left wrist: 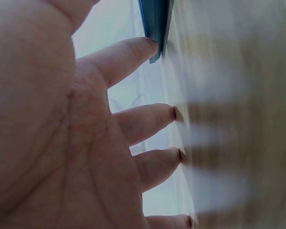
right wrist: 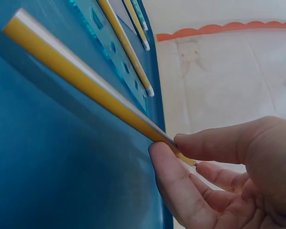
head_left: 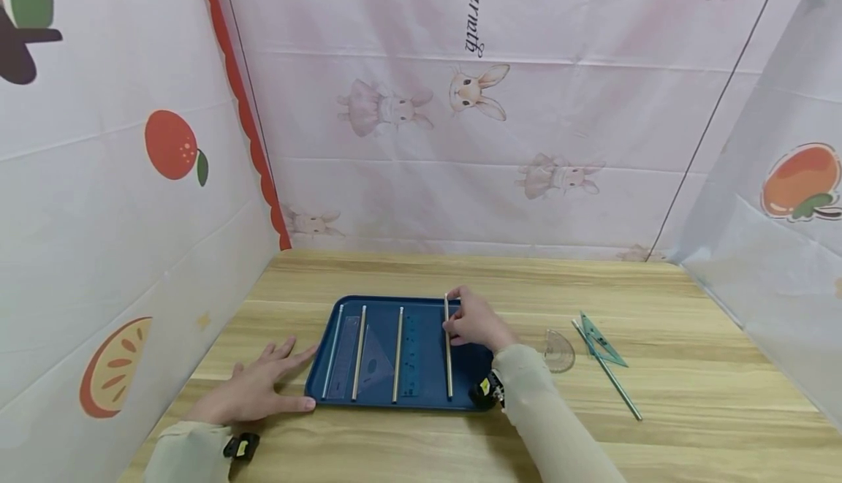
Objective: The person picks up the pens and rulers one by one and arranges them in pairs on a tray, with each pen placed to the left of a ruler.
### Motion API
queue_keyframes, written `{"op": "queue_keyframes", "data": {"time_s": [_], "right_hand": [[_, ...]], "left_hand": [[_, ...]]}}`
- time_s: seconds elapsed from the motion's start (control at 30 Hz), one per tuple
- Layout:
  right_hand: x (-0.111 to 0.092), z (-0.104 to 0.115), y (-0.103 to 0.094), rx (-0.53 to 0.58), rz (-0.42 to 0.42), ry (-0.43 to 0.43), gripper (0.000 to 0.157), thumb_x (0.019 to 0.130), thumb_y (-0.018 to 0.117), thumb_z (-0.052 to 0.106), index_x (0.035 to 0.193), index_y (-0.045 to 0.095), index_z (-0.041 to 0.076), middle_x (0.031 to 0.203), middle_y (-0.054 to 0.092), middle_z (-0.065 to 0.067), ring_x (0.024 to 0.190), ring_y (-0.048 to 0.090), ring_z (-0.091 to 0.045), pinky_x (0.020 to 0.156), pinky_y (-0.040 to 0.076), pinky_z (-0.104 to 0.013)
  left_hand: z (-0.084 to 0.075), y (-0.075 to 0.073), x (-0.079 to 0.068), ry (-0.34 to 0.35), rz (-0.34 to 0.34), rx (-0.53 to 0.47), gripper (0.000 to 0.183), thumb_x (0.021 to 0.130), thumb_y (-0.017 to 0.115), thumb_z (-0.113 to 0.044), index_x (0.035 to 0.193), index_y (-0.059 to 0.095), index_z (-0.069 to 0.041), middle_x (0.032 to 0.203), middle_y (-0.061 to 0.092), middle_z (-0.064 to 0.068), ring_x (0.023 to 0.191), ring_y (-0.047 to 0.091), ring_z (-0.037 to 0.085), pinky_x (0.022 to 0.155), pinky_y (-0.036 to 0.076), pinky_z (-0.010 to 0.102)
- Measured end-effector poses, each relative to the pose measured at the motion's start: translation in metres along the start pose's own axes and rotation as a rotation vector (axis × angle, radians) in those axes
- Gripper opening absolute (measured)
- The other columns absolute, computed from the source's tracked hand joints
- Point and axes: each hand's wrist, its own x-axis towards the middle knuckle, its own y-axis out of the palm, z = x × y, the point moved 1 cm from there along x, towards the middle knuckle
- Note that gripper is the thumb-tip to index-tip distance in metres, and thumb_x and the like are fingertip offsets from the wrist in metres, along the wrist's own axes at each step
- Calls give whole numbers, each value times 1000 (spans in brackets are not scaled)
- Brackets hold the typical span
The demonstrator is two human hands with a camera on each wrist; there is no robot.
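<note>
My right hand [head_left: 479, 322] pinches a yellow pencil [head_left: 449, 370] near its far end, over the right part of a blue tray [head_left: 430, 388]. In the right wrist view the yellow pencil [right wrist: 86, 78] slants between thumb and fingertips, its shadow on the tray beneath. My left hand [head_left: 256, 392] lies spread at the tray's left side, with index finger and thumb at the rim. Left of the held pencil, the tray carries a teal ruler [head_left: 411, 366], two yellow pencils, a clear set square [head_left: 377, 366], a clear ruler [head_left: 340, 366] and a greenish pencil [head_left: 332, 355].
On the wooden table right of the tray lie a clear protractor [head_left: 559, 351], a green set square [head_left: 605, 344] and a green pencil [head_left: 618, 388], whose far end overlaps the set square. Printed cloth walls [head_left: 421, 198] stand behind and at both sides of the table.
</note>
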Motion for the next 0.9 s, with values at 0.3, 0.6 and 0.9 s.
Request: {"op": "queue_keyframes", "data": {"time_s": [0.3, 0.6, 0.9], "right_hand": [[6, 12, 19, -33, 45, 18, 57, 100, 68, -6, 151, 43, -3, 105, 65, -20, 84, 75, -25, 78, 68, -39], [14, 16, 35, -74, 80, 58, 55, 102, 68, -3, 152, 44, 0, 103, 64, -18, 84, 74, -25, 78, 67, -37], [15, 20, 43, -101, 92, 68, 55, 102, 69, -1, 152, 46, 0, 101, 66, -17, 81, 74, -24, 76, 67, -35]], "left_hand": [[1, 0, 0, -3, 7, -5, 99, 88, 79, -67, 168, 39, -25, 174, 18, 34, 154, 11, 72, 99, 5, 101], [1, 0, 0, 1, -2, 4, 100, 87, 78, -68, 168, 39, -24, 174, 20, 35, 154, 12, 71, 99, 6, 101], [1, 0, 1, -2, -2, 6, 100, 87, 79, -68, 168, 39, -24, 174, 19, 35, 155, 12, 71, 99, 7, 101]]}}
